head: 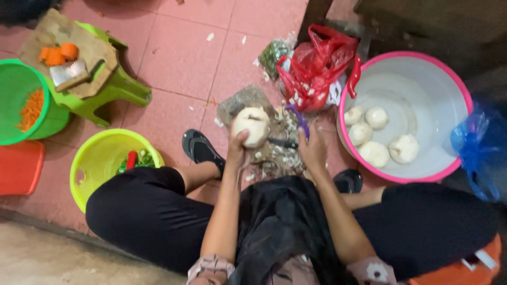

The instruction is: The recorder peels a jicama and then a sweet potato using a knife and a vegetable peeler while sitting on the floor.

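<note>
My left hand (237,149) grips a round, pale peeled root vegetable (252,125) and holds it up over a heap of peelings (280,150) on the floor. My right hand (312,149) is closed on a knife with a purple handle (297,119); its dark blade (282,142) points left toward the vegetable. To the right, a white basin with a pink rim (422,68) holds several more peeled white roots (376,138). Between my knees lies a black cloth (280,216).
A red plastic bag (317,66) and a clear bag of greens (274,53) lie behind the peelings. At left stand a yellow-green bowl (100,158) with chillies, a green bowl (21,100) of grated carrot, and a green stool (111,84) carrying a wooden board. A blue bag (478,142) is at right.
</note>
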